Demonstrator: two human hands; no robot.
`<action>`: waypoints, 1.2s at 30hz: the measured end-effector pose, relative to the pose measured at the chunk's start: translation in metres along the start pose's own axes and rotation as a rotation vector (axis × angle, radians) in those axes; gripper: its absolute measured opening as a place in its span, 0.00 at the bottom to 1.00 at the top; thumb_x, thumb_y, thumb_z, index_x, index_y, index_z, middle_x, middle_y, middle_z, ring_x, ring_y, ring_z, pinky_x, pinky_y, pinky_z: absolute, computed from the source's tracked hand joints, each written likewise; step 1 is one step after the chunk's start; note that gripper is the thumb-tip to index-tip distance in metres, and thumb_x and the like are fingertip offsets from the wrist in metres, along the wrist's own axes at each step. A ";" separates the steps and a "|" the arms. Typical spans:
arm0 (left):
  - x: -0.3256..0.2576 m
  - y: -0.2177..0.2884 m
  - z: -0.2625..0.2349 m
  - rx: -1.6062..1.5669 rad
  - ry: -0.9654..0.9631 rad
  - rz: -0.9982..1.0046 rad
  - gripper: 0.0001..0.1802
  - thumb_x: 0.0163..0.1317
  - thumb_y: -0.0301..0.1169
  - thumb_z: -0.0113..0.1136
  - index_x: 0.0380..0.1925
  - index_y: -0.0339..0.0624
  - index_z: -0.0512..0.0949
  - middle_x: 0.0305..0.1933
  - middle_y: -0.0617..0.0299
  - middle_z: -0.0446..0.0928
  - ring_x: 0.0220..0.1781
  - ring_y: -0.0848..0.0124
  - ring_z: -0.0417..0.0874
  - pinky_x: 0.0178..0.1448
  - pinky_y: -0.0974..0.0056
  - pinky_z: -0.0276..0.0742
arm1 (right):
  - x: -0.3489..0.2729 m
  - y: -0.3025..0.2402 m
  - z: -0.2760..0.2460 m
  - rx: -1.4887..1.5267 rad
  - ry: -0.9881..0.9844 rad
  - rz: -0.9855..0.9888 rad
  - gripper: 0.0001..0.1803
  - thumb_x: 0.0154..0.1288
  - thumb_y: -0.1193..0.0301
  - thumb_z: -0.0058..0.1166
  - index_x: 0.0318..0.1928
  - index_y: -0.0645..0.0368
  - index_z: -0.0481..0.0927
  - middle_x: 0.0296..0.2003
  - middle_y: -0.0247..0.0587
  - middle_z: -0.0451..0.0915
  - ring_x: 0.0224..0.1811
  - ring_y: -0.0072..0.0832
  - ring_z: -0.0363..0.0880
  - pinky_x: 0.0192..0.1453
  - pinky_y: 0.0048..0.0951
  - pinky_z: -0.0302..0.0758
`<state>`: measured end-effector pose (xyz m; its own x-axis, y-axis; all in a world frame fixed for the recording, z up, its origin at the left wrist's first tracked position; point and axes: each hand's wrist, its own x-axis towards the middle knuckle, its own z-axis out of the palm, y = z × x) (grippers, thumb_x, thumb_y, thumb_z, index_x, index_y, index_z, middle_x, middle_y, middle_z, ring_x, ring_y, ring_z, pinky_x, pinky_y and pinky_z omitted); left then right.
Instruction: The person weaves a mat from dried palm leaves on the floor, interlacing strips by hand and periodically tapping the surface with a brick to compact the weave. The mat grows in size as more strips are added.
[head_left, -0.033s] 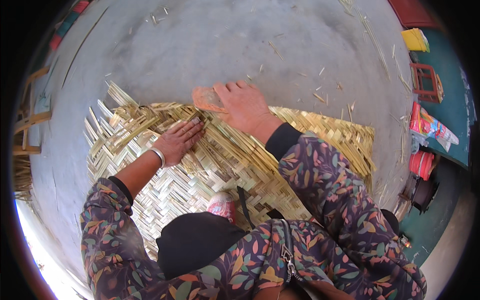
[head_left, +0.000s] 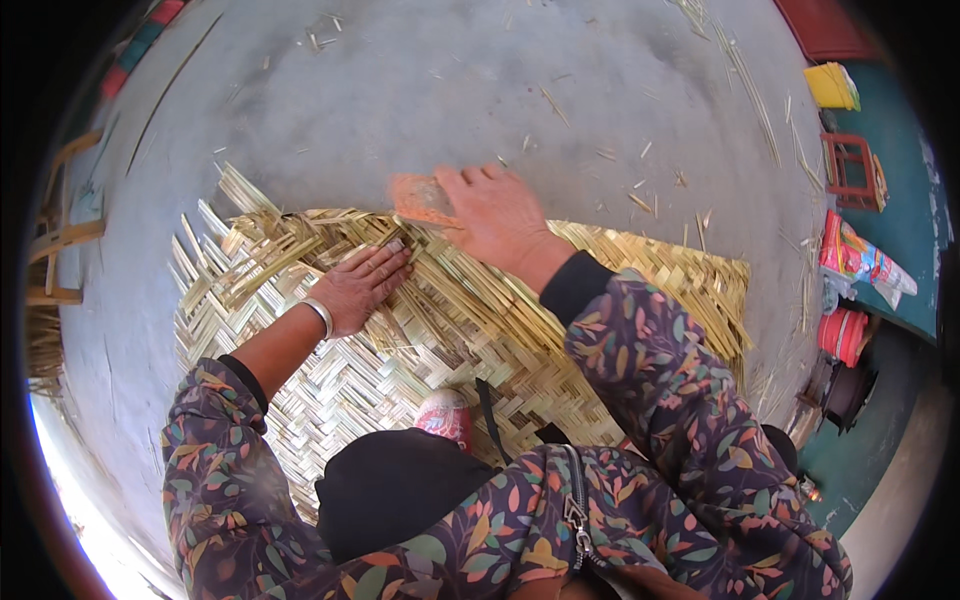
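Has a red shoe [head_left: 444, 418] between six and seven o'clock, upon the woven mat [head_left: 335, 392] spread from nine to three. Rests the left hand [head_left: 358, 292] flat on the mat at nine, with fingers extended, gripping nothing. Holds with the right hand [head_left: 492, 216], at twelve, by closed fingers, a reddish block [head_left: 416, 200] at eleven, near the mat's far edge. Has, beyond, scraps [head_left: 640, 202] on grey floor [head_left: 600, 80] between one and two.
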<state>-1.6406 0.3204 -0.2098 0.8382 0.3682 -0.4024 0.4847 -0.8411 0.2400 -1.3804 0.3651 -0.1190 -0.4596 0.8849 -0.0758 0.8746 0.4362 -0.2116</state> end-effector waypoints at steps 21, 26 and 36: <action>0.038 -0.138 0.066 0.040 0.289 0.078 0.36 0.70 0.38 0.41 0.78 0.47 0.50 0.83 0.64 0.46 0.84 0.71 0.44 0.85 0.62 0.35 | 0.132 0.051 0.027 0.178 0.304 -0.006 0.35 0.50 0.59 0.69 0.57 0.59 0.72 0.41 0.44 0.79 0.45 0.44 0.77 0.47 0.40 0.76; 0.027 -0.176 0.072 0.241 0.273 0.066 0.35 0.72 0.43 0.36 0.78 0.53 0.51 0.83 0.68 0.48 0.84 0.72 0.45 0.85 0.60 0.31 | 0.208 -0.008 0.054 0.075 0.143 -0.037 0.29 0.52 0.62 0.65 0.54 0.56 0.73 0.38 0.39 0.79 0.44 0.40 0.77 0.45 0.39 0.74; -0.008 -0.211 0.038 0.172 0.220 0.036 0.34 0.73 0.46 0.34 0.78 0.52 0.52 0.83 0.68 0.49 0.84 0.73 0.44 0.84 0.60 0.29 | 0.248 -0.040 0.045 0.071 0.001 -0.032 0.25 0.53 0.65 0.61 0.53 0.54 0.74 0.40 0.38 0.79 0.46 0.38 0.76 0.48 0.40 0.72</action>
<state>-1.7591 0.4802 -0.2913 0.8974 0.3980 -0.1905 0.4197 -0.9032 0.0897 -1.5363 0.5602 -0.1734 -0.4869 0.8709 -0.0666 0.8463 0.4515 -0.2827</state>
